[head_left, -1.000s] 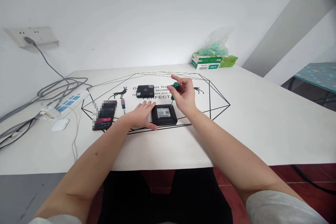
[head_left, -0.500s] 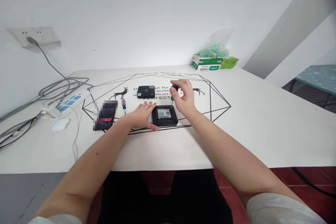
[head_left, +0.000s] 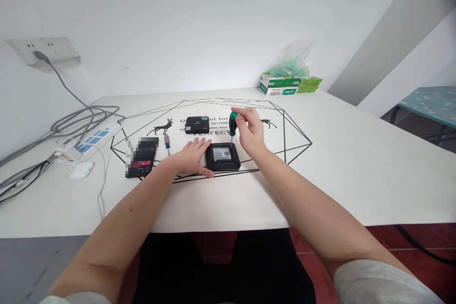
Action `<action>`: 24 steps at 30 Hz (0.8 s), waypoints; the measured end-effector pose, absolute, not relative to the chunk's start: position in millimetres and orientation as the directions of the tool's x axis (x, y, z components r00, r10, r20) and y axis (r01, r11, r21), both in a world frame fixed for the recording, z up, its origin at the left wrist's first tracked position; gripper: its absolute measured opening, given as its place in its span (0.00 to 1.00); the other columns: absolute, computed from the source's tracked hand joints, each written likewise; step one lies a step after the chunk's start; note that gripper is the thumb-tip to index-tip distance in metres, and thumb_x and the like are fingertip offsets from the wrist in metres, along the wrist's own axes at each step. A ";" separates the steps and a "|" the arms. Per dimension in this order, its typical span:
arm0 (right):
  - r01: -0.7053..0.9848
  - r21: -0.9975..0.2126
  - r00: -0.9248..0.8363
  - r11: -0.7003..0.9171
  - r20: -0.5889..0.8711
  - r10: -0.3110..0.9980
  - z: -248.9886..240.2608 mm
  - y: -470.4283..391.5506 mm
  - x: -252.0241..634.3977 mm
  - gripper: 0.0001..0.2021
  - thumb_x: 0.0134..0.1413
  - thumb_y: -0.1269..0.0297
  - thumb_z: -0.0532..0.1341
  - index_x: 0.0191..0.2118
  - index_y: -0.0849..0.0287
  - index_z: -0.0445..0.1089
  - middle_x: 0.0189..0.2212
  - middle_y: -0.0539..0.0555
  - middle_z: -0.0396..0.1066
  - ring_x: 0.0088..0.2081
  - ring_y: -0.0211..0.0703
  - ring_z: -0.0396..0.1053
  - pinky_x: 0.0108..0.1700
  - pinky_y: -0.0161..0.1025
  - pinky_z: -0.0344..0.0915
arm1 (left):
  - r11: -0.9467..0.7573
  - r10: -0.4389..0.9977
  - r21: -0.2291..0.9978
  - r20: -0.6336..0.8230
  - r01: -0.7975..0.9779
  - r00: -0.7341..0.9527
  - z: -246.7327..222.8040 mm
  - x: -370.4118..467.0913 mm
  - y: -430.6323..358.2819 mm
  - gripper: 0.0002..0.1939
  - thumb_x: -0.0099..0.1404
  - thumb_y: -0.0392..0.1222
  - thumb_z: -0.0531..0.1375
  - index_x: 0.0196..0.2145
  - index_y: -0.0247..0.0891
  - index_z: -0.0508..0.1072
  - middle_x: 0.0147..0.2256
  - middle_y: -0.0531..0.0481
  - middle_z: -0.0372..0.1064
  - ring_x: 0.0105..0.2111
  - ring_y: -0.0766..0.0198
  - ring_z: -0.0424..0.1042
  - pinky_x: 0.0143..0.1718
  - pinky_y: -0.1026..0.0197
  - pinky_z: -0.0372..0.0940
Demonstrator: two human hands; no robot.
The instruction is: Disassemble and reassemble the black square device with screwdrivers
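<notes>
My right hand [head_left: 252, 137] grips a screwdriver [head_left: 232, 126] with a green and black handle, its index finger reaching over the top. The screwdriver stands nearly upright, its shaft pointing down at the upper right corner of a square black device case [head_left: 223, 166]. A white label lies in the case's recessed middle. My left hand [head_left: 192, 156] is spread flat on the table, fingers apart, against the case's left edge. Behind it sits a smaller, flat black box [head_left: 197, 125]. Beside my left hand lies a second screwdriver [head_left: 167, 141] with a pinkish and blue handle.
A phone [head_left: 142, 157] with a partly blurred screen lies left of my hand. Farther left are a white earphone case [head_left: 82, 170], a power strip [head_left: 99, 138] and grey cables [head_left: 76, 126]. Green and white boxes [head_left: 280, 84] under a plastic bag [head_left: 294, 59] stand against the wall.
My right fingers have shifted on the screwdriver, so more of its green handle shows. My left hand keeps its place by the case. The whole view has drifted slightly.
</notes>
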State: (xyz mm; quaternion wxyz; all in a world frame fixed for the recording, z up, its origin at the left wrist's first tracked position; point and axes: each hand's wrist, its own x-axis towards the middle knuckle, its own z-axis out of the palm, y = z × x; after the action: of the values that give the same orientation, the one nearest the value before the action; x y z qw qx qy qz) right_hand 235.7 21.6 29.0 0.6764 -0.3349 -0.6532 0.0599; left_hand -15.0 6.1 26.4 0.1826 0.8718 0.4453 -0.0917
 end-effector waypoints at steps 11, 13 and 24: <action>0.178 -0.656 0.122 0.733 0.754 0.645 20.3 21.8 226.9 0.14 0.71 0.51 0.66 0.53 0.47 0.63 0.62 0.59 0.76 0.41 0.42 0.78 0.49 0.50 0.77 | -0.541 0.737 0.256 -0.315 0.801 0.598 27.7 -14.7 5.0 0.77 0.59 0.87 0.61 0.84 0.40 0.27 0.83 0.35 0.19 0.82 0.34 0.22 0.80 0.35 0.32; 0.209 -0.642 0.129 0.737 0.766 0.630 20.9 20.7 226.6 0.16 0.70 0.50 0.67 0.52 0.47 0.62 0.58 0.58 0.78 0.41 0.42 0.78 0.48 0.49 0.77 | -0.546 0.735 0.257 -0.311 0.797 0.603 27.2 -14.7 5.3 0.76 0.60 0.86 0.61 0.84 0.42 0.26 0.83 0.36 0.19 0.82 0.34 0.22 0.80 0.35 0.32; 0.392 -0.553 0.138 0.735 0.825 0.547 31.9 13.4 229.9 0.19 0.75 0.40 0.59 0.50 0.49 0.77 0.46 0.56 0.82 0.40 0.47 0.76 0.47 0.52 0.75 | -0.530 0.744 0.235 -0.334 0.815 0.579 31.5 -12.7 3.1 0.77 0.60 0.83 0.63 0.84 0.38 0.27 0.83 0.36 0.18 0.82 0.35 0.22 0.81 0.38 0.31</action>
State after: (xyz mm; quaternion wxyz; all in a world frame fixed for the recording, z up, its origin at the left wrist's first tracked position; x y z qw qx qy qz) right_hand 229.9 13.4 31.9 0.6635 -0.3590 -0.6537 0.0587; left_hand -12.7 3.1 31.5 0.1848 0.8691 0.4484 -0.0967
